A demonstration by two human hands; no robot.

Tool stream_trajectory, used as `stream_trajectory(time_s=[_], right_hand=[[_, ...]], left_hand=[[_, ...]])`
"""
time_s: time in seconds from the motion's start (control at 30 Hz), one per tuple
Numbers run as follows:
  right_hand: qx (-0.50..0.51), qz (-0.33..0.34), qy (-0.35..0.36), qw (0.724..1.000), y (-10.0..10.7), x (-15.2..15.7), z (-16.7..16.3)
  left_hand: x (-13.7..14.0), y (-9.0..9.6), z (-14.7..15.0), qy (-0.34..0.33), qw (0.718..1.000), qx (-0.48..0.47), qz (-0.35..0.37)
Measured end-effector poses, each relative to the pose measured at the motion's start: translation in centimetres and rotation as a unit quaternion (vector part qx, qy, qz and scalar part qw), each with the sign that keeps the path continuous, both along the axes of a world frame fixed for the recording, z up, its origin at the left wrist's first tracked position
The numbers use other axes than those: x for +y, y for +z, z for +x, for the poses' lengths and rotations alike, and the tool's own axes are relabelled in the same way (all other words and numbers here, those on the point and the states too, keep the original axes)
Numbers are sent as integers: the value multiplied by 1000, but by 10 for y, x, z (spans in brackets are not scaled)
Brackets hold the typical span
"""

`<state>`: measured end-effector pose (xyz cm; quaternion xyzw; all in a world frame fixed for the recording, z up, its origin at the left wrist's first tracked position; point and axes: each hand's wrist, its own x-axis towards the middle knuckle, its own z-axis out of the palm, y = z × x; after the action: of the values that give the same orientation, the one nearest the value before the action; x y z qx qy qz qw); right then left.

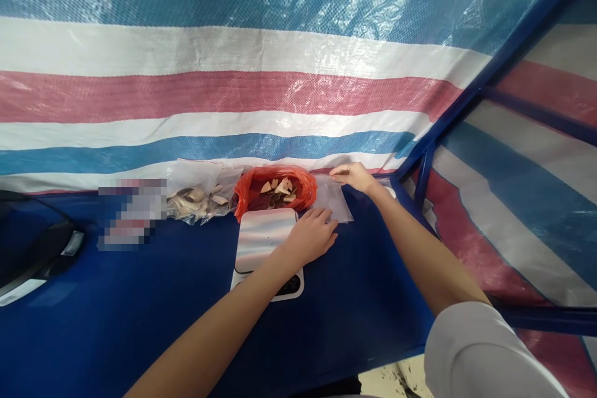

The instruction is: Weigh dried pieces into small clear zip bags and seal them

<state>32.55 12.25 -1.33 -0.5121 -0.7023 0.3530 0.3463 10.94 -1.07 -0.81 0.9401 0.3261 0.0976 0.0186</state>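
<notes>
Several clear plastic bags [336,204] lie flat in a stack on the blue table, right of the red plastic bag. My left hand [313,235] rests palm down at the stack's near left edge, fingers laid on the plastic. At the far edge, my right hand [353,176] has its fingertips pinched together on a clear bag. Pale, dry, curved slices [282,189] sit inside the open red plastic bag [242,189]. A kitchen scale [261,233] with a bare silvery plate stands in front of it; my left forearm partly covers its display.
Filled clear bags of slices [196,202] lie left of the red bag, beside a pixelated patch. A black object [35,242] sits at the far left of the table [153,305]. Striped sheeting [224,96] hangs behind, and a blue metal frame [459,109] stands at the right.
</notes>
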Motion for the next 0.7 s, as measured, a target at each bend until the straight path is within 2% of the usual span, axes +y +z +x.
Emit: stream_trajectory(time_s=[0.1,0.17,0.23,0.33,0.47,0.57,0.7], right_hand=[[-141,79,2,987,4,-9,3],[-234,138,-17,962,11,-21,3],[-281,192,-43,939,17,-35,1],[-291,247,-4,924,16,-51,-7],[-293,265,92,914,-5,-52,-16],[-312,276,119,901,-20,-43,-16],[-333,295,135,885,-27,-38,-15]], left_hand=[[-2,1,3,7,999,32,-13],[-4,2,5,13,999,42,-21],[-5,2,6,18,999,44,-24],[-5,0,8,28,999,37,-23],[-4,-3,9,35,999,27,-22],[-2,-5,7,45,999,25,-12],[-2,-8,4,64,997,39,-1]])
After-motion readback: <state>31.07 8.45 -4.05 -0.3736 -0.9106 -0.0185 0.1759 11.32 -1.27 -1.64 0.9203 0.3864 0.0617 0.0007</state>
